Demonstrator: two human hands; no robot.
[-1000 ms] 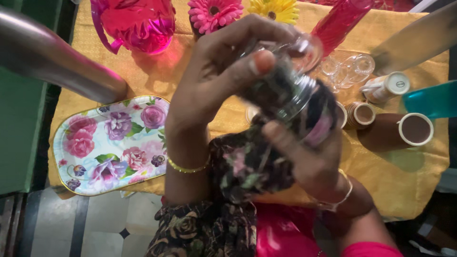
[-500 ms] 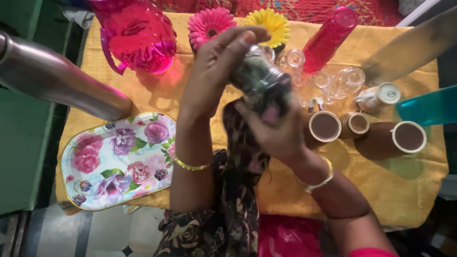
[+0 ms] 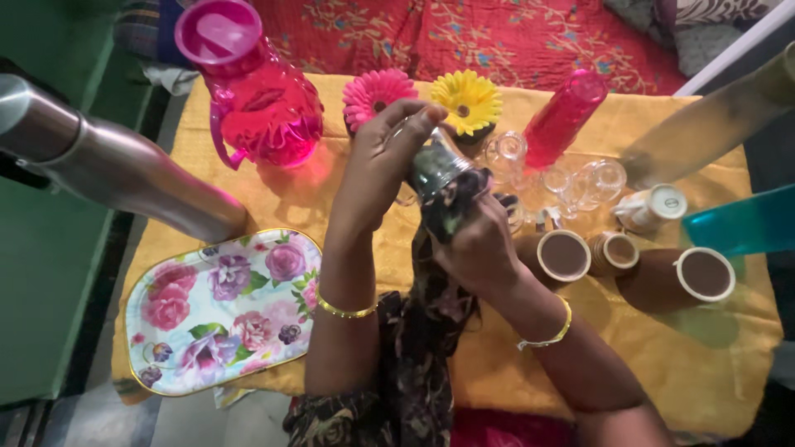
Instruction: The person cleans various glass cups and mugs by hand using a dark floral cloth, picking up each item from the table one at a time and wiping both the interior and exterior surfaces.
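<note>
Left hand [image 3: 377, 170] pinches the rim of a clear glass [image 3: 435, 165] held up over the table's middle, w/ fingers curled round its top. Right hand [image 3: 476, 248] clasps a dark floral cloth [image 3: 443, 211] pushed up against the glass base. Glass looks light but brittle & slick, so best gripped round the wall, not the lip. Brown cups [image 3: 563, 255] sit just right; flowered tray [image 3: 219, 310] near left.
</note>
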